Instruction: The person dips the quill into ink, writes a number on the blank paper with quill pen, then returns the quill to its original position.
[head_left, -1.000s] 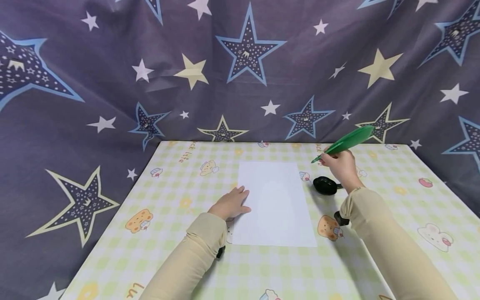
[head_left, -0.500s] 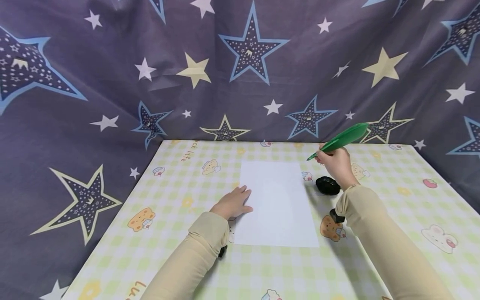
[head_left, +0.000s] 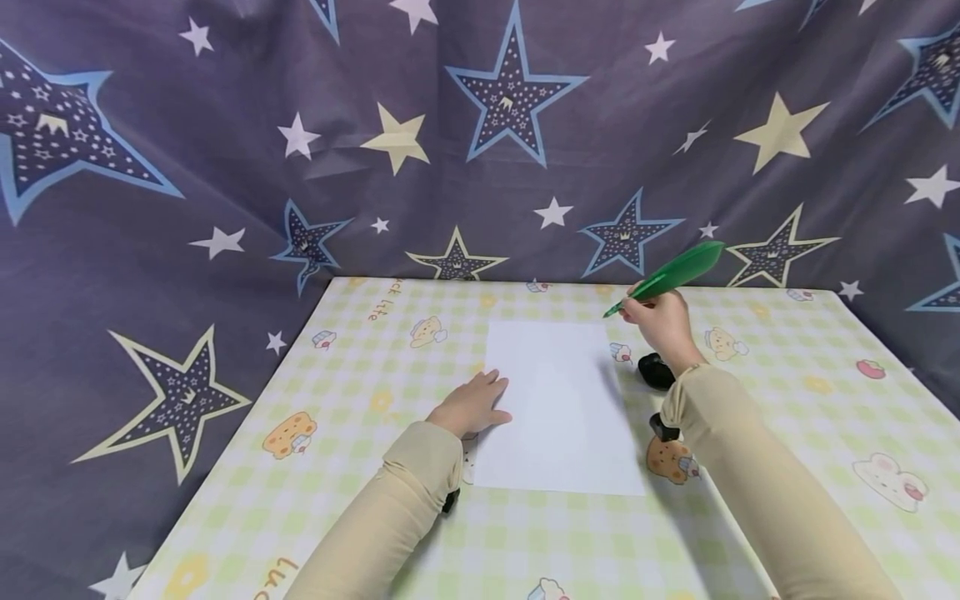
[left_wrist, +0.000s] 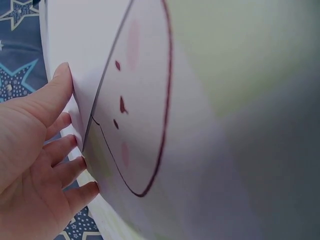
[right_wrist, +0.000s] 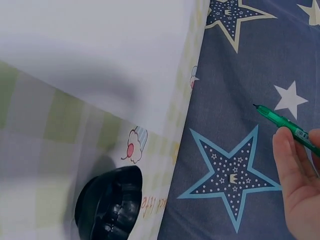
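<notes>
A green feather-shaped pen (head_left: 678,271) is pinched between the thumb and fingers of my right hand (head_left: 663,323). Its dark tip, plain in the right wrist view on the pen's barrel (right_wrist: 285,124), points left, above the table near the paper's far right corner. A blank white sheet of paper (head_left: 558,408) lies flat in the middle. My left hand (head_left: 474,406) rests on the sheet's left edge, fingers spread. In the left wrist view, the thumb and fingers of that left hand (left_wrist: 42,150) reach over the paper's edge.
A small black bowl-like holder (head_left: 654,372) stands right of the paper, partly behind my right wrist; its hollow faces up in the right wrist view. The checked tablecloth (head_left: 360,500) has printed cartoons. A star-patterned curtain (head_left: 420,75) hangs behind the table's far edge.
My right hand has moved left with the pen, toward the paper's far right corner. My left hand stays on the sheet. The whole view has shifted slightly.
</notes>
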